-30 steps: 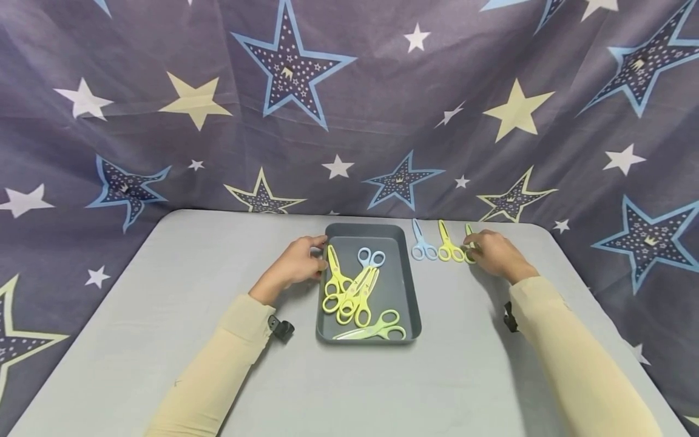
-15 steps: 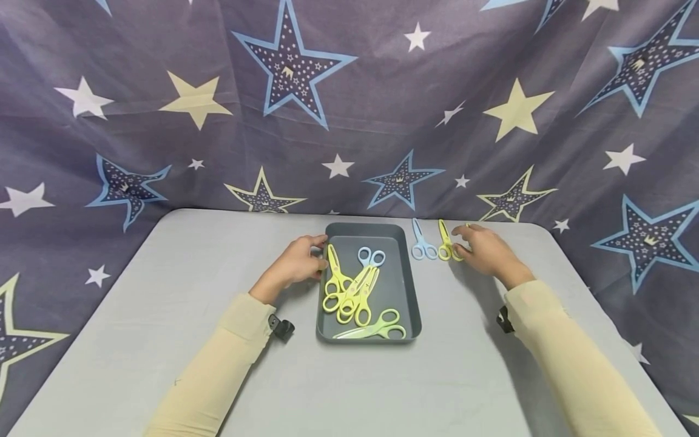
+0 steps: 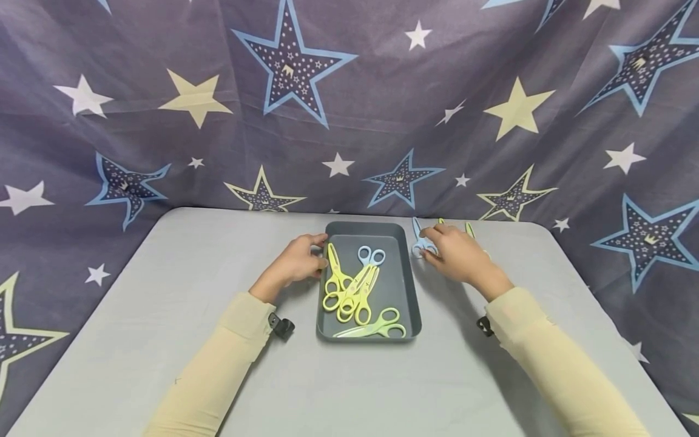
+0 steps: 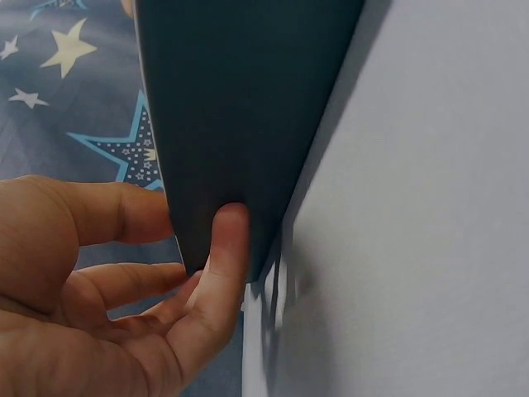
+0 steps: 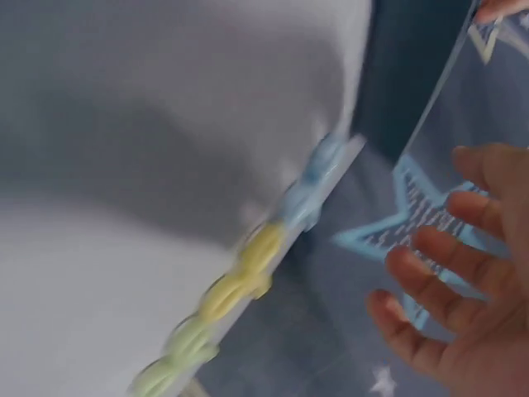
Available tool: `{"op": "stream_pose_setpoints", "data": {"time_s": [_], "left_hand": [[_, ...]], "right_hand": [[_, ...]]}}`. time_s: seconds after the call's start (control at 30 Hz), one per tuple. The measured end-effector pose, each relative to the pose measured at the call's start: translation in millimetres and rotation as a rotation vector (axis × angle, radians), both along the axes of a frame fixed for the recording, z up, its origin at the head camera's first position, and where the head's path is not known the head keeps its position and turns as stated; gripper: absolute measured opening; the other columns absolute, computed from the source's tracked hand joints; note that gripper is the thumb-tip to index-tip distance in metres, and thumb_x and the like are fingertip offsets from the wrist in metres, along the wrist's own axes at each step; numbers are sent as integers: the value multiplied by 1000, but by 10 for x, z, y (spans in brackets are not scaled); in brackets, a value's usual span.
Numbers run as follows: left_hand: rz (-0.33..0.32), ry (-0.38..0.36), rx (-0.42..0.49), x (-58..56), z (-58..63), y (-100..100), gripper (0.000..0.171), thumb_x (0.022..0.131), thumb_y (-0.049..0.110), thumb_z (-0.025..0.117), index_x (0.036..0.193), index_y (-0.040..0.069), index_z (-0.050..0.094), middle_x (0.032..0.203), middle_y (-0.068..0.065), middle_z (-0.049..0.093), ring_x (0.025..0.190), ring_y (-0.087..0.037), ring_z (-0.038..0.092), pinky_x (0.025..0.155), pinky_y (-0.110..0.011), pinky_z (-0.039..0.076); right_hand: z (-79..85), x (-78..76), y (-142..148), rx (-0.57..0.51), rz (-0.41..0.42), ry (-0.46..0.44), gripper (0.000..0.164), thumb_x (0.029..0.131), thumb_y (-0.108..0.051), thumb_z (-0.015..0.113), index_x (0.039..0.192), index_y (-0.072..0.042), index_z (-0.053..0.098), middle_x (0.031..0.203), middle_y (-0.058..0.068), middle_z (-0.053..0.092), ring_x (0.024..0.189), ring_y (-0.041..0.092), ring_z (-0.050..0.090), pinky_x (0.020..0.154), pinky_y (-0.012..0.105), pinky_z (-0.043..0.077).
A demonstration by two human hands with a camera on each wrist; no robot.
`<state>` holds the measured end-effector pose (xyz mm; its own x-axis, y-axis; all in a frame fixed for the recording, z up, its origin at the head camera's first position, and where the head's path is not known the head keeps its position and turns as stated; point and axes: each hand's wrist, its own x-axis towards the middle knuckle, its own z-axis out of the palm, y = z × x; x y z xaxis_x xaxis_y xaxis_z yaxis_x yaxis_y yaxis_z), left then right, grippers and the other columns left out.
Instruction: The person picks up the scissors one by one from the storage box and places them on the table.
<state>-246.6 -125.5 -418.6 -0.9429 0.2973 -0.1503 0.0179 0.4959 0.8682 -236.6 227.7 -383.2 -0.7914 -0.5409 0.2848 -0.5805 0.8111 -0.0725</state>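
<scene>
My left hand touches the left side of a grey tray, fingertips on its outer wall and rim near the far end. In the tray lie several yellow scissors, a blue pair and a green pair. My right hand is over the row of scissors beyond the tray's right side, fingers spread and holding nothing, fingertips close to blue scissors. In the right wrist view, the row shows blue scissors, yellow scissors and green scissors, partly blurred.
The tray stands near the middle of a table with a pale grey cover. The scissors row lies along the table's far edge. Right behind it hangs a dark curtain with a star pattern. Both wrists carry small black cameras.
My right hand has moved left along the row, from the green scissors past the yellow ones to the blue pair. The green scissors' tip is uncovered again. My left hand and the tray stay put.
</scene>
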Motion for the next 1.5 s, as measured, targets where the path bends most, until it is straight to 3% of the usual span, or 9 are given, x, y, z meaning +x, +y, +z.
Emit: {"op": "stream_pose_setpoints", "data": {"time_s": [0.17, 0.3, 0.7, 0.97, 1.3, 1.5], "left_hand": [[3, -5, 1, -3, -10, -3, 73, 89, -2, 65, 156, -2, 36, 145, -26, 47, 73, -22, 73, 68, -31, 66], [7, -9, 8, 2, -9, -1, 74, 88, -3, 65, 156, -2, 37, 145, -26, 47, 73, -23, 73, 68, -31, 66], [1, -7, 1, 2, 3, -10, 74, 89, -3, 64, 157, -2, 36, 145, -27, 46, 75, -23, 72, 69, -31, 65], [-4, -3, 5, 12, 4, -13, 74, 89, -3, 64, 157, -3, 35, 145, -27, 47, 76, -24, 72, 69, -31, 66], [-7, 7, 1, -7, -3, -5, 74, 87, -3, 63, 156, -3, 36, 143, -28, 47, 76, -23, 72, 69, -31, 66], [-7, 10, -9, -12, -15, -3, 74, 87, -3, 63, 156, -2, 37, 142, -27, 48, 73, -21, 70, 68, -31, 66]], "right_hand": [[35, 165, -288, 56, -11, 50, 37, 95, -27, 72, 125, -6, 67, 111, 15, 68, 94, 37, 67, 68, 55, 59], [66, 319, -482, 86, -13, 70, 39, 95, -32, 72, 127, -9, 67, 116, 13, 68, 97, 37, 65, 72, 56, 59], [-18, 701, -909, 163, 103, 71, 44, 93, -41, 73, 127, -13, 67, 125, 12, 62, 101, 35, 60, 76, 54, 58], [-117, 795, -1083, 153, 133, 33, 48, 93, -40, 74, 132, -14, 65, 122, 9, 63, 97, 31, 61, 71, 45, 58], [-180, 875, -1245, 113, 147, -68, 51, 93, -38, 74, 136, -12, 63, 120, 10, 65, 96, 31, 64, 69, 43, 62], [-229, 886, -1295, 151, 140, -85, 47, 89, -39, 78, 130, -16, 67, 111, 6, 65, 92, 27, 63, 66, 38, 60]]}}
